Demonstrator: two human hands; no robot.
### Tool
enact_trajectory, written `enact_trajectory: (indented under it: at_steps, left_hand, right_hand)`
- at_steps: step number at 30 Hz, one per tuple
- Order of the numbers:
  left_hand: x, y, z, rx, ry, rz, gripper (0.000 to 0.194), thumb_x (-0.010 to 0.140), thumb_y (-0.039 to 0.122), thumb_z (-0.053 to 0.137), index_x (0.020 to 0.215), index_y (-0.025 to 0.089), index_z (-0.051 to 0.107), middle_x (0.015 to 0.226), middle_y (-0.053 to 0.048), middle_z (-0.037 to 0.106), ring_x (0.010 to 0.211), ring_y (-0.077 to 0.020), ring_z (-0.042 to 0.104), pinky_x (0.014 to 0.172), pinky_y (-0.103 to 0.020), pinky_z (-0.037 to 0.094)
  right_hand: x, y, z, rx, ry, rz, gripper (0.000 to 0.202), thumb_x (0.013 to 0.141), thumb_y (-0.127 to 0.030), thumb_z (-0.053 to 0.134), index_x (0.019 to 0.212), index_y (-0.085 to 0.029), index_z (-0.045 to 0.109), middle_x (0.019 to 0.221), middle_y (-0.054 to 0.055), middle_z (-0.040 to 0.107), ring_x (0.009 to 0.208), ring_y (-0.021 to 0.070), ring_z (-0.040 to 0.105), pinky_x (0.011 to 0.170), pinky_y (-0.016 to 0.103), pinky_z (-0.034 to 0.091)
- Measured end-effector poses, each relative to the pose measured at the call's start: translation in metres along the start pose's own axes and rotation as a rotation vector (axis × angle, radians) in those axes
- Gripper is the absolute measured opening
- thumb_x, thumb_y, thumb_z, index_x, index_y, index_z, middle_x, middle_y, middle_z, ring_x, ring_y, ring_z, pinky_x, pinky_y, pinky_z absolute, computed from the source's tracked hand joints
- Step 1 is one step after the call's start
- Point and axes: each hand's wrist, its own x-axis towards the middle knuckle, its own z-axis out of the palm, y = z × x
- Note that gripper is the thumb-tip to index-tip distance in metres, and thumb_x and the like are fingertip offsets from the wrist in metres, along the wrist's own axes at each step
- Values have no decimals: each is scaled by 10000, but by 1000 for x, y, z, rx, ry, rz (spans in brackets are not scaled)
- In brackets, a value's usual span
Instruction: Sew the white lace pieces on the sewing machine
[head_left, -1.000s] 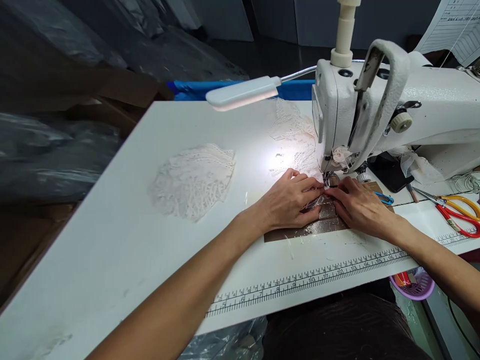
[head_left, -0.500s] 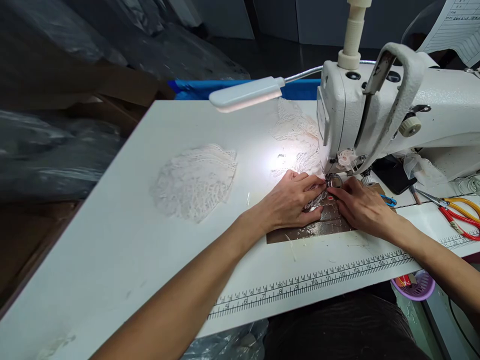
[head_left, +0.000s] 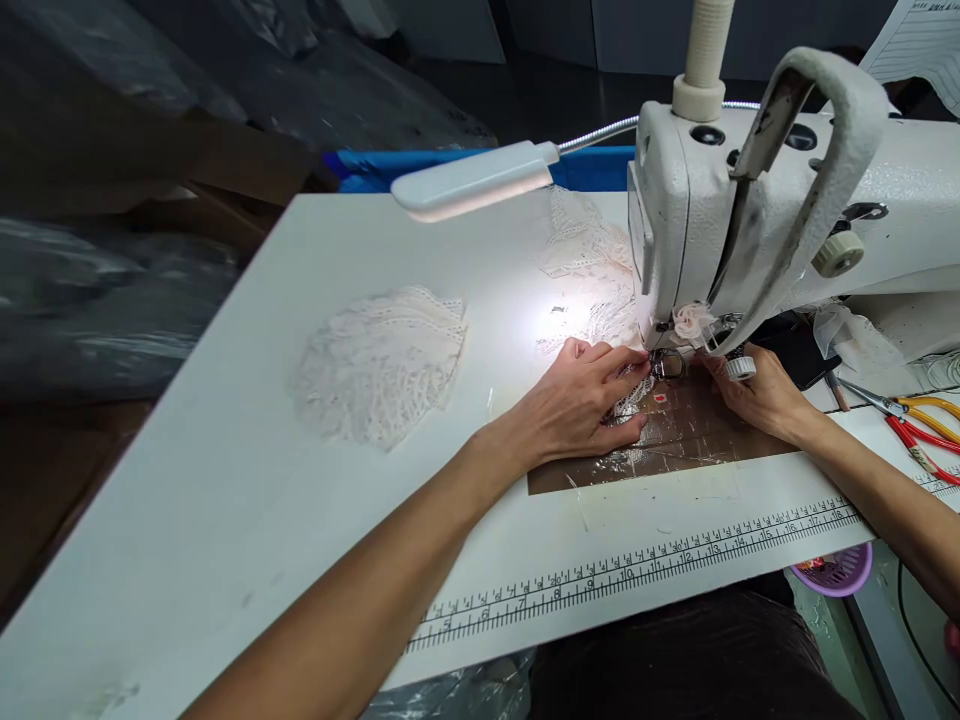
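Note:
My left hand point(head_left: 581, 405) lies beside the presser foot point(head_left: 666, 365) of a white sewing machine point(head_left: 682, 200). Its fingers press and hold a strip of white lace point(head_left: 634, 397), which is mostly covered by the hand. To the right of the foot, my right hand point(head_left: 761, 395) is bent inward with thumb and forefinger close together. Its fingertips are partly hidden behind a knurled knob point(head_left: 741, 368), so what they pinch cannot be made out. Both hands are over a shiny brown plate point(head_left: 697, 440). More lace pieces point(head_left: 589, 255) lie bunched behind my left hand under the lamp's light.
A stack of lace pieces point(head_left: 382, 365) lies on the white table point(head_left: 247, 500) at left. A lamp point(head_left: 476, 180) hangs over the back. Scissors point(head_left: 915, 430) with red and yellow handles and a black phone point(head_left: 806, 350) are at right. A printed ruler point(head_left: 630, 573) runs along the front edge.
My right hand has moved right, away from the lace and the presser foot, to behind the knob. My left hand stays on the lace. The view has shifted slightly.

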Motion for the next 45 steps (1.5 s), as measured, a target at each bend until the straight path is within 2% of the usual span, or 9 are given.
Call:
enact_trajectory:
  at_steps: [4, 7, 11, 18, 29, 33, 40, 43, 45]
  left_hand:
    - [-1, 1, -1, 17, -18, -12, 438, 962, 407, 428, 1252, 123, 591, 1198, -157, 623, 955, -263, 588, 792, -407, 391]
    - [0, 3, -2, 43, -37, -42, 451, 971, 416, 407, 1275, 126, 572, 1200, -154, 618, 948, -262, 578, 801, -412, 393]
    - [0, 4, -1, 56, -23, -70, 426, 986, 389, 383, 1277, 140, 569, 1206, -150, 615, 1010, -270, 578, 881, -446, 408]
    - [-1, 0, 4, -39, -22, -133, 416, 1037, 330, 297, 1314, 155, 553, 1180, -140, 647, 1109, -259, 593, 1052, -523, 358]
    - [33, -34, -9, 14, 37, -94, 353, 973, 192, 347, 948, 233, 697, 878, -53, 693, 844, -180, 611, 807, -363, 457]
    - [46, -35, -8, 210, -98, -16, 318, 934, 161, 358, 920, 176, 676, 920, -111, 666, 818, -212, 580, 703, -353, 423]
    - [13, -11, -23, 398, -132, -208, 401, 997, 392, 367, 808, 140, 614, 763, -100, 576, 626, -177, 488, 499, -294, 281]
    - [1, -13, -28, 305, -110, -249, 418, 1015, 399, 327, 834, 149, 608, 781, -73, 561, 552, -136, 451, 447, -261, 221]
    - [-1, -20, -28, 212, -80, -272, 409, 1015, 356, 317, 810, 154, 609, 759, -55, 542, 508, -113, 418, 428, -251, 206]
  right_hand:
    - [-10, -5, 1, -3, 30, -66, 409, 960, -527, 425, 782, -192, 580, 899, 79, 609, 728, 163, 571, 665, 307, 497]
    - [-17, -1, 4, -46, 74, -92, 287, 942, -417, 477, 934, -176, 632, 998, 94, 609, 722, 156, 586, 671, 311, 515]
    - [-19, 11, 8, -84, 171, -124, 211, 914, -276, 473, 978, -178, 649, 966, 91, 626, 736, 169, 592, 683, 325, 524]
    - [-16, 14, 8, -97, 323, -198, 180, 924, -246, 478, 953, -192, 647, 962, 108, 639, 829, 213, 608, 722, 359, 543]
    - [-25, 15, 18, -199, 168, -241, 267, 930, -254, 457, 934, -187, 715, 1086, 114, 634, 821, 212, 644, 681, 367, 578]
    - [-21, 15, 15, -93, 232, -225, 242, 910, -251, 465, 849, -186, 690, 1018, 112, 647, 798, 211, 637, 702, 373, 564]
    - [-3, 15, -5, 338, 211, 76, 293, 822, -455, 552, 748, -196, 666, 792, 63, 658, 741, 206, 618, 690, 350, 519]
    - [13, 15, -10, 595, 78, 275, 319, 780, -502, 595, 720, -192, 644, 670, 43, 643, 652, 193, 613, 620, 334, 519]
    - [26, 12, -9, 647, 72, 295, 293, 790, -484, 595, 719, -202, 628, 654, 40, 638, 628, 191, 622, 588, 329, 527]
